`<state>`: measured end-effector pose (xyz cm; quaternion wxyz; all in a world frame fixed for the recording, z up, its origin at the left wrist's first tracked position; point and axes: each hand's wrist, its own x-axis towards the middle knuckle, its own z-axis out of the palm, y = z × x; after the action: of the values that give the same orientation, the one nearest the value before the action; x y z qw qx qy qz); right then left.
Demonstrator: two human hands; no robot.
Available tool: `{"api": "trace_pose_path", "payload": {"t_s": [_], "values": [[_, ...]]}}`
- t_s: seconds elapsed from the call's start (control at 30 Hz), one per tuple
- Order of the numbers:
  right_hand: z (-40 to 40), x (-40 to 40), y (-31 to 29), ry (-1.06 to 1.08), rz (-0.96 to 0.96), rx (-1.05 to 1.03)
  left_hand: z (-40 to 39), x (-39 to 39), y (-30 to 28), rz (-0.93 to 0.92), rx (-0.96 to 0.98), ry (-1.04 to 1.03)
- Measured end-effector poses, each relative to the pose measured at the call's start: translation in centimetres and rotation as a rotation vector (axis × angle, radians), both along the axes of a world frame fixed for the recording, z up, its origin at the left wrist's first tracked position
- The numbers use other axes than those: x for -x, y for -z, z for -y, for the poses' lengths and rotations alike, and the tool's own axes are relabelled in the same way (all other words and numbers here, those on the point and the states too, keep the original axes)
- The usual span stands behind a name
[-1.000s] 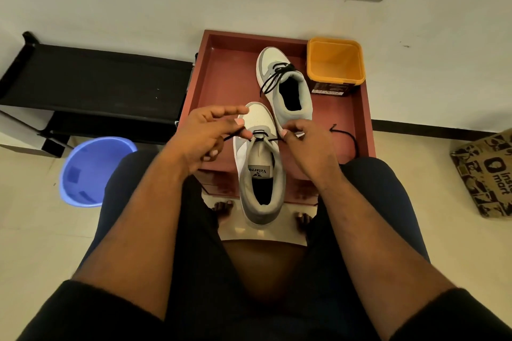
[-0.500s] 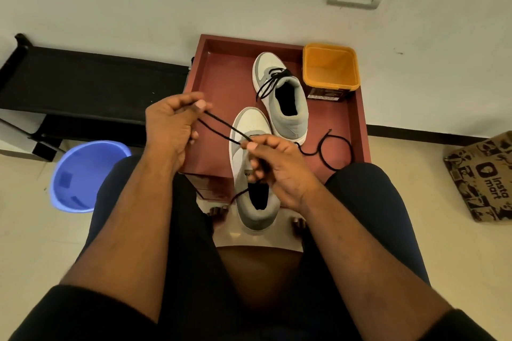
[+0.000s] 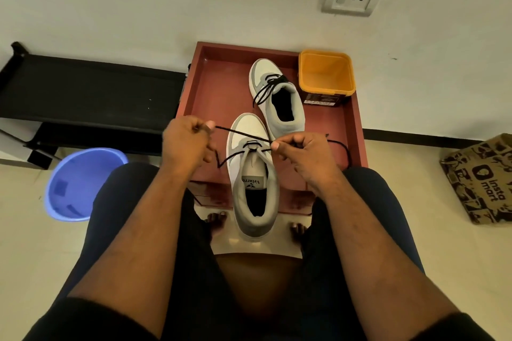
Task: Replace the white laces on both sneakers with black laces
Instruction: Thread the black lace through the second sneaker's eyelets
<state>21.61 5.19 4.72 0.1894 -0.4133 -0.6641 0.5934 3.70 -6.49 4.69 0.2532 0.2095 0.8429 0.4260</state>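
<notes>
Two grey-and-white sneakers lie on a reddish tray-topped stand (image 3: 213,91). The far sneaker (image 3: 279,97) carries a black lace across its eyelets. The near sneaker (image 3: 253,174) overhangs the stand's front edge, with only its lowest eyelets threaded. A black lace (image 3: 241,134) runs taut over its toe between my hands. My left hand (image 3: 188,144) pinches one end left of the shoe. My right hand (image 3: 302,151) pinches the lace just right of the eyelets. Behind my right hand the lace trails off in a loop. No white lace is in view.
An empty orange tub (image 3: 327,75) stands at the stand's back right corner. On the floor to the left sits a blue bucket (image 3: 83,183), under a black low bench (image 3: 88,91). A printed brown bag (image 3: 482,177) lies at the right. My knees flank the stand.
My right hand has moved from over the shoe's tongue to the right of the eyelets. My left hand came down closer to the toe, and the lace is stretched flatter across the shoe.
</notes>
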Motion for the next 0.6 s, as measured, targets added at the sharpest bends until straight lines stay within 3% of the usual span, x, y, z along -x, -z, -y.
{"api": "trace_pose_path", "payload": {"t_s": [0.07,0.17,0.23,0.3,0.43,0.6], "values": [[-0.3,0.0,0.3,-0.012,0.027,-0.037,0.3,0.2,-0.2,-0.111,0.010,-0.005],[0.2,0.5,0.7,-0.066,0.045,-0.064,-0.5,-1.8,-0.6,0.140,-0.157,0.287],[0.4,0.8,0.7,-0.078,0.019,-0.055,-1.1,-3.2,-0.1,0.195,-0.107,0.506],[0.3,0.6,0.7,-0.078,0.002,-0.049,-1.4,-3.5,0.3,0.147,0.006,0.582],[-0.6,0.0,1.0,-0.042,0.019,-0.071,-1.3,-1.8,0.3,0.062,-0.016,0.335],[-0.7,0.4,1.5,-0.052,0.081,-0.126,-0.3,-0.7,0.4,-0.329,0.183,0.190]]}}
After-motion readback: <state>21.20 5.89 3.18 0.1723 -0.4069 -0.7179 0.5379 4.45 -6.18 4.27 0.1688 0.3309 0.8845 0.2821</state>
